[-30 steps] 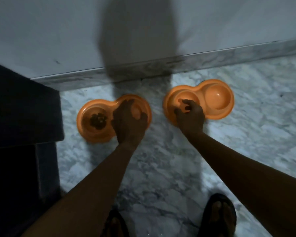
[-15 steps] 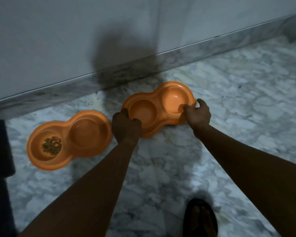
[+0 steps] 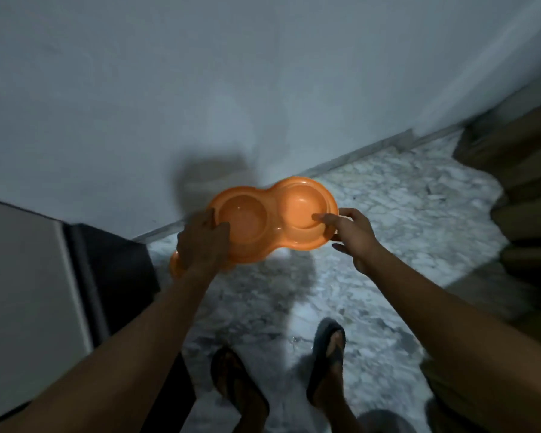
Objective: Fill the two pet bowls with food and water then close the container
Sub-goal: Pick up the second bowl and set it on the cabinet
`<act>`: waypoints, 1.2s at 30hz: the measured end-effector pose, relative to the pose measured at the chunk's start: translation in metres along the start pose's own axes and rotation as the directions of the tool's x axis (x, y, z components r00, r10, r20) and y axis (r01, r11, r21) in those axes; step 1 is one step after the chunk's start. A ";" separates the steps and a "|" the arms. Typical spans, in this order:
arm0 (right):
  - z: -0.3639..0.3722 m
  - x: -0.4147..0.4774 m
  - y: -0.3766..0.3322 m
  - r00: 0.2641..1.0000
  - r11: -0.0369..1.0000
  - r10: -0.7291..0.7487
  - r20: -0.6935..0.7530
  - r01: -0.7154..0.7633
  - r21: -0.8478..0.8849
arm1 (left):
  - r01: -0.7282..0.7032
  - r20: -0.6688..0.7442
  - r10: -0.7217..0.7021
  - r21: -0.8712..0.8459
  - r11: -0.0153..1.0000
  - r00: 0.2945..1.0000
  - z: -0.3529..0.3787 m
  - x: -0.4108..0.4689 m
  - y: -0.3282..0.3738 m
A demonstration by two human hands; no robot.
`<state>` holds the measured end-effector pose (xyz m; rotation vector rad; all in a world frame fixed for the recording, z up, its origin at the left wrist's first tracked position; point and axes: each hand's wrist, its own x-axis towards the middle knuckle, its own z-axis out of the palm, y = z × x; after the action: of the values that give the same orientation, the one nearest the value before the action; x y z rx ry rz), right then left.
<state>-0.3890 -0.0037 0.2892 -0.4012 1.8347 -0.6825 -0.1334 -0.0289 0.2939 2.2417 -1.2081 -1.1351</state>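
Currently, nearest the camera: two feet in flip-flops, left foot (image 3: pixel 238 392) and right foot (image 3: pixel 327 367), standing on the marble floor (image 3: pixel 388 214). Both bare forearms reach forward from the bottom corners.

Left hand (image 3: pixel 200 242) is closed on the left end of the orange double bowl (image 3: pixel 274 218): thumb hooked over the rim into the left well, remaining fingers hidden under the edge. Right hand (image 3: pixel 353 235) grips the right end: thumb over the rim and resting in the right well, other fingers partly curled below and behind the edge. Bowl sits between the two hands, lifted clear of the floor, roughly level, slightly higher on the right. Both wells look empty; cannot tell if there is any water film, frame is dim and motion-blurred.

Just below the left-hand fingers a sliver of a second orange bowl (image 3: pixel 175 265) shows on the floor, mostly hidden by the wrist; its contents are not visible.

Left of the left hand: dark cabinet (image 3: pixel 113 270) with a pale panel beside it. Past the fingertips: skirting strip, then the white wall (image 3: pixel 200 89). Far right: brownish blurred furniture (image 3: pixel 519 182), unidentifiable.
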 end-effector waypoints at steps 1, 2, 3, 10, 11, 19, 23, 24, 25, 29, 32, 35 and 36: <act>-0.007 -0.037 -0.013 1.000 1.000 -0.008 0.005 0.008 0.009 | -0.013 0.001 0.013 -0.016 1.000 1.000 -0.027 -0.025 0.014; -0.013 -0.079 -0.027 1.000 0.999 -0.030 0.002 0.030 0.021 | -0.048 -0.004 0.048 -0.030 0.998 0.999 -0.058 -0.052 0.028; -0.017 -0.120 -0.041 0.998 0.998 -0.057 0.003 0.057 0.026 | -0.080 -0.007 0.079 -0.035 0.996 0.997 -0.089 -0.080 0.043; -0.026 -0.329 -0.085 0.964 0.961 -0.265 0.005 0.264 0.078 | -0.210 -0.134 0.198 -0.077 0.975 0.971 -0.249 -0.225 0.071; -0.023 -0.352 -0.088 0.955 0.952 -0.296 0.023 0.293 0.090 | -0.216 -0.176 0.200 -0.082 0.973 0.964 -0.272 -0.244 0.070; 0.044 -0.522 -0.100 0.859 0.879 -0.476 0.186 0.460 0.126 | -0.262 -0.391 0.158 -0.229 0.938 0.907 -0.442 -0.364 0.011; 0.113 -0.605 -0.093 0.795 0.848 -0.523 0.306 0.522 0.092 | -0.253 -0.464 0.093 -0.295 0.921 0.881 -0.533 -0.403 -0.055; 0.132 -0.620 -0.089 0.781 0.838 -0.535 0.322 0.538 0.087 | -0.252 -0.476 0.086 -0.298 0.921 0.875 -0.553 -0.409 -0.071; 0.147 -0.631 -0.086 0.772 0.834 -0.539 0.337 0.546 0.082 | -0.249 -0.482 0.080 -0.297 0.922 0.873 -0.568 -0.412 -0.084; 0.237 -0.685 -0.065 0.733 0.816 -0.541 0.412 0.576 0.045 | -0.264 -0.525 0.064 -0.315 0.912 0.849 -0.647 -0.421 -0.162; 0.311 -0.718 -0.045 0.728 0.821 -0.520 0.447 0.571 0.026 | -0.242 -0.515 0.061 -0.291 0.925 0.855 -0.708 -0.416 -0.223; 0.395 -0.744 -0.021 0.737 0.826 -0.504 0.450 0.563 0.003 | -0.214 -0.443 0.079 -0.264 0.940 0.893 -0.770 -0.404 -0.290; 0.416 -0.750 -0.014 0.739 0.827 -0.500 0.451 0.562 -0.005 | -0.200 -0.422 0.079 -0.251 0.947 0.903 -0.785 -0.399 -0.308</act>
<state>0.2665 0.3050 0.7479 -1.1197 1.3335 -0.7711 0.5212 0.4235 0.7808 1.9968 -0.9446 -0.6865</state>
